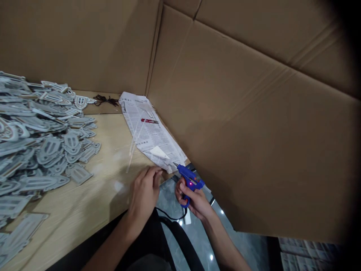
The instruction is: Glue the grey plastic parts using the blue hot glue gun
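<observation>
My right hand (194,197) is wrapped round the handle of a blue hot glue gun (189,180), which has a small red light lit on its side. Its nozzle points up and left, close to the newspaper's near end. From the handle's bottom a black cord (173,218) runs left. At the table edge, my left hand (146,188) has its fingers bent and drawn together; whatever they hold, if anything, is hidden. Just beyond both hands lies a sheet of newspaper (146,135), bearing a small red tool (149,121) and a white triangular piece (159,152). Clear glue sticks (131,152) lie across its left edge.
A large heap of grey flat cut-out pieces (50,146) covers the left of the pale table (111,139). A dark bundled cord (105,100) lies at the back. Cardboard walls (254,131) rise behind and right. Shiny floor (248,248) shows below the edge.
</observation>
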A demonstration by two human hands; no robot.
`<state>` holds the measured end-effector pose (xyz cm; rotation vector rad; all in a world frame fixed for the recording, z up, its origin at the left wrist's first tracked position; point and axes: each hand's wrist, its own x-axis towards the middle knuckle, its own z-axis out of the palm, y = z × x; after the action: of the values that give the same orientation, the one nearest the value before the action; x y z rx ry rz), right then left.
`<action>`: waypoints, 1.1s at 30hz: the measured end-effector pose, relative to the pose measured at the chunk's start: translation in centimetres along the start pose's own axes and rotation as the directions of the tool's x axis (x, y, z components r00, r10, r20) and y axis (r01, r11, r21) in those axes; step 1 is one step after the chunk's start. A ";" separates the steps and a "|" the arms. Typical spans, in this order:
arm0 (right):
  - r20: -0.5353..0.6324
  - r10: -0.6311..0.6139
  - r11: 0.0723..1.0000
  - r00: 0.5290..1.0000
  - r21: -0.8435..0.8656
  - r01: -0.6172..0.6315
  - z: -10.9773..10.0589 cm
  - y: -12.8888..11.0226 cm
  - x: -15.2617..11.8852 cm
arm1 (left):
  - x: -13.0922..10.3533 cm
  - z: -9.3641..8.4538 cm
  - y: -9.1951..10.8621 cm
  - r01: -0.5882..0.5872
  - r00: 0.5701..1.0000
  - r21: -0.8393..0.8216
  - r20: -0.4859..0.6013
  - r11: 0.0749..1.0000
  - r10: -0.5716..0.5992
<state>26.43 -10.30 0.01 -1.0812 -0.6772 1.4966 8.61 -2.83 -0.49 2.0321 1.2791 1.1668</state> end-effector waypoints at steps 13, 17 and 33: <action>-0.068 0.070 0.992 0.995 -0.096 -0.076 -1.6 -0.5 5.3 | 6.6 3.8 -3.9 -0.143 0.936 0.038 0.330 0.989 0.122; -0.058 0.081 0.983 0.995 -0.162 -0.089 -1.6 -0.6 6.4 | 6.7 4.0 -4.7 -0.123 0.942 -0.211 0.283 0.970 0.181; 0.003 0.194 0.791 0.981 -0.592 -0.155 -1.5 -1.5 6.8 | 6.1 4.4 -4.0 0.035 0.983 -0.360 0.181 0.932 0.034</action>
<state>28.63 -3.62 -1.08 -1.6089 -1.1667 1.5181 11.64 4.63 -3.23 1.8159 0.8979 1.0910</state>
